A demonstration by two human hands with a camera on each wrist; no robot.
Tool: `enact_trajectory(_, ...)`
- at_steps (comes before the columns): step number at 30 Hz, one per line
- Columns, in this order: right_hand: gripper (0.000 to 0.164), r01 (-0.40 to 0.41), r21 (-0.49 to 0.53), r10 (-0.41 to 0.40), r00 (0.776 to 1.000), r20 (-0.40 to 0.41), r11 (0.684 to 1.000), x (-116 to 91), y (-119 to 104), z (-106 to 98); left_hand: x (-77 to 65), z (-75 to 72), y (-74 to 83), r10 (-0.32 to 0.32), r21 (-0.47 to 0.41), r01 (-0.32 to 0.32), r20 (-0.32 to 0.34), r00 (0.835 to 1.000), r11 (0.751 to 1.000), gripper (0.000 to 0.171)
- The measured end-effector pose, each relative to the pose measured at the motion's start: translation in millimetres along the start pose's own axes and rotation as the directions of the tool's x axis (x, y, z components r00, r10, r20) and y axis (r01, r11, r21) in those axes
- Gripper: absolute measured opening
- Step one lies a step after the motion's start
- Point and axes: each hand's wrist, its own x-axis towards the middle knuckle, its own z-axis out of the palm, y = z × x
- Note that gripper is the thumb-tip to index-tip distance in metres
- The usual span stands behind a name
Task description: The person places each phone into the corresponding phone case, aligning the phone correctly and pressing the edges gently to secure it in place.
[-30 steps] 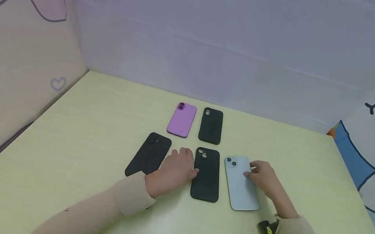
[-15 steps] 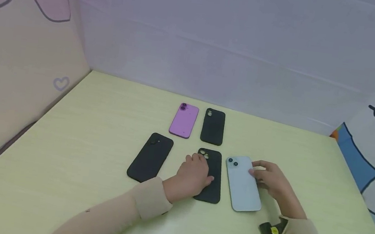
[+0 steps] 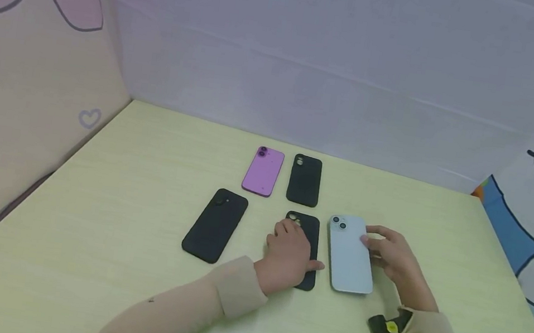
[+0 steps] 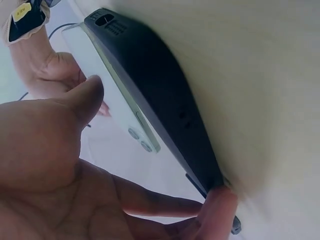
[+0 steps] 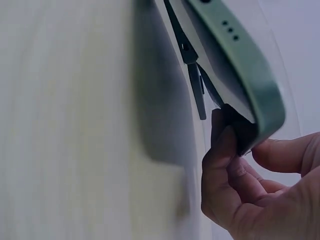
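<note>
My left hand (image 3: 288,253) reaches over a black phone case (image 3: 310,228) lying on the table, covering part of it. In the left wrist view, a fingertip (image 4: 220,200) touches one end of the case (image 4: 155,75), and the thumb (image 4: 90,95) stretches apart from it, overlapping the pale phone. My right hand (image 3: 394,256) pinches this pale mint phone (image 3: 348,256) by its right edge, between thumb and fingers. Back and two camera lenses face up. The right wrist view has the phone (image 5: 272,100) tilted above the table, its shadow below.
A purple phone (image 3: 263,171) and a second black case (image 3: 304,181) lie farther back, side by side. To the left is a black phone-shaped item (image 3: 216,224) with a dark camera area. A printed cloth wall (image 3: 308,82) bounds the table's back.
My left hand has moved right from the case's left side to over it, thumb now spread toward the pale phone. My right hand has shifted slightly right and raised the phone.
</note>
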Motion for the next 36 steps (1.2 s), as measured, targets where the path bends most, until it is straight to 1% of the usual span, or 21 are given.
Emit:
enact_trajectory(3,0.051,0.002,0.022,-0.001,1.000,-0.009,1.000,0,-1,0,1.0,-0.8,2.9,-0.012,0.013,0.012,0.026,1.000,1.000,0.101)
enact_trajectory(6,0.051,0.007,0.039,-0.007,1.000,-0.011,0.999,0,-2,0,2.0,-2.8,4.8,-0.025,0.006,0.025,0.040,0.999,1.000,0.102)
enact_trajectory(11,0.051,0.023,0.050,-0.021,0.999,-0.024,0.998,0,-3,1,3.0,-6.9,6.2,-0.014,-0.037,0.016,0.063,0.998,0.999,0.105)
enact_trajectory(13,0.051,0.025,0.049,-0.024,0.999,-0.031,0.998,-1,-3,1,2.6,-8.3,6.3,0.000,-0.036,0.002,0.058,0.998,0.999,0.107)
enact_trajectory(15,0.051,0.026,0.049,-0.025,0.999,-0.036,0.998,-1,-3,1,2.1,-9.1,6.0,0.010,-0.016,-0.009,0.042,0.999,1.000,0.109)
enact_trajectory(17,0.051,0.027,0.048,-0.026,0.999,-0.040,0.998,-1,-3,1,2.3,-8.6,5.4,0.004,0.004,-0.004,0.027,1.000,1.000,0.112)
enact_trajectory(19,0.051,0.028,0.045,-0.026,0.999,-0.041,0.999,0,-4,1,3.0,-8.2,4.2,-0.011,0.001,0.011,0.032,0.999,1.000,0.113)
enact_trajectory(21,0.052,0.030,0.030,-0.028,0.999,-0.047,0.999,0,-4,2,4.4,-7.5,2.0,-0.015,-0.020,0.016,0.047,0.999,1.000,0.111)
enact_trajectory(22,0.051,0.029,0.021,-0.028,0.998,-0.051,0.999,0,-4,2,5.0,-7.6,0.3,-0.006,-0.038,0.008,0.059,0.998,0.999,0.110)
enact_trajectory(24,0.051,0.029,0.006,-0.028,0.998,-0.060,1.000,0,-4,1,6.7,-8.0,-3.9,0.021,-0.108,-0.011,0.090,0.996,0.994,0.104)
enact_trajectory(26,0.051,0.028,-0.005,-0.029,0.997,-0.069,1.000,0,-4,1,9.1,-7.5,-9.3,0.061,-0.194,-0.039,0.109,0.992,0.980,0.097)
enact_trajectory(27,0.051,0.027,-0.005,-0.028,0.997,-0.073,1.000,0,-4,1,10.4,-7.8,-12.3,0.082,-0.243,-0.051,0.119,0.990,0.969,0.093)
enact_trajectory(29,0.051,0.029,-0.001,-0.029,0.997,-0.078,1.000,0,-3,1,13.1,-8.3,-18.5,0.113,-0.350,-0.057,0.141,0.984,0.935,0.085)
enact_trajectory(32,0.052,0.031,-0.002,-0.031,0.996,-0.082,1.000,0,-3,1,17.5,-8.9,-28.7,0.164,-0.473,-0.074,0.152,0.975,0.878,0.068)
enact_trajectory(36,0.052,0.028,0.001,-0.028,0.995,-0.091,1.000,1,-3,1,22.9,-10.8,-42.6,0.227,-0.572,-0.116,0.126,0.966,0.812,0.042)
